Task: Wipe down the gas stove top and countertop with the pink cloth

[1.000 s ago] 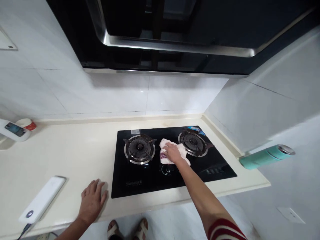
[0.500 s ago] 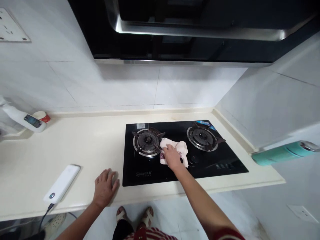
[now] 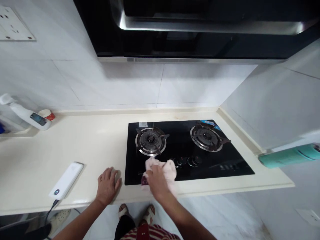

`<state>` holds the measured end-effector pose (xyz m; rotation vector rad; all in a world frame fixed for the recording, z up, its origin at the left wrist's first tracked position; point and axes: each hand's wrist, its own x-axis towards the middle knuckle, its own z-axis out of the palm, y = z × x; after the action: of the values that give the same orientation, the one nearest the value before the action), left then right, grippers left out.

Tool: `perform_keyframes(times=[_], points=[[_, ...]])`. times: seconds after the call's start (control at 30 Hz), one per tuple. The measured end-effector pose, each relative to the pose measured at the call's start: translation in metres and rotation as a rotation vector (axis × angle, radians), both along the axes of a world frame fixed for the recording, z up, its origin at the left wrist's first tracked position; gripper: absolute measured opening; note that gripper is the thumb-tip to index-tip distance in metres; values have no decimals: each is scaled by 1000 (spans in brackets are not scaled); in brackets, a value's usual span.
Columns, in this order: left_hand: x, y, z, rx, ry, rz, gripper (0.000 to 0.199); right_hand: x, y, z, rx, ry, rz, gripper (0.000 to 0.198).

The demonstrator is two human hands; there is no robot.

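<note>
My right hand (image 3: pixel 157 182) presses a crumpled pale pink cloth (image 3: pixel 170 171) onto the front left part of the black gas stove (image 3: pixel 178 140). Its fingers are bent over the cloth, which partly overhangs the stove's front edge onto the counter. A dark purple patch shows at the cloth's left corner. Just behind the cloth is the left burner (image 3: pixel 151 139); the right burner (image 3: pixel 207 136) lies farther off. Control knobs (image 3: pixel 183 161) show to the right of the cloth. My left hand (image 3: pixel 108 187) rests on the cream counter (image 3: pixel 100 146), fingers apart, left of the stove, holding nothing.
A white power bank (image 3: pixel 67 180) with a cable lies near the counter's left front edge. Farther back are a white spray bottle (image 3: pixel 30 115) and a red-and-white cup (image 3: pixel 47 114). A green flask (image 3: pixel 287 156) is at the right end. The range hood (image 3: pixel 187 43) hangs above.
My right hand has drawn the cloth from between the burners toward the front left edge, uncovering the knobs. My left hand stays on the counter. The view has shifted slightly.
</note>
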<state>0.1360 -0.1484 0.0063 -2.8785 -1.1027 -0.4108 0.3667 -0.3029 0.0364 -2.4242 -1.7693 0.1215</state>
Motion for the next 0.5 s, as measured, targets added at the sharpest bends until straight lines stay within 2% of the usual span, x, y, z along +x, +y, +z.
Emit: perform_keyframes(times=[0.07, 0.13, 0.2, 0.27, 0.3, 0.37, 0.5], points=[[0, 2, -1, 6, 0, -1, 39, -31, 13, -1, 33, 64, 146, 18], [-1, 3, -2, 7, -1, -8, 39, -52, 28, 0, 144, 104, 258, 26], [-1, 5, -2, 1, -3, -13, 40, -56, 41, 1, 242, 121, 316, 41], [-2, 6, -2, -4, -5, -11, 40, -44, 46, 2, 259, 137, 325, 58], [-1, 6, -1, -6, -3, -7, 40, -33, 43, 1, 244, 150, 297, 63], [-1, 6, 0, -11, 2, -2, 40, -5, 28, -4, 212, 171, 178, 62], [0, 5, 2, -35, 9, 2, 40, 52, -41, -23, 281, 117, -145, 46]])
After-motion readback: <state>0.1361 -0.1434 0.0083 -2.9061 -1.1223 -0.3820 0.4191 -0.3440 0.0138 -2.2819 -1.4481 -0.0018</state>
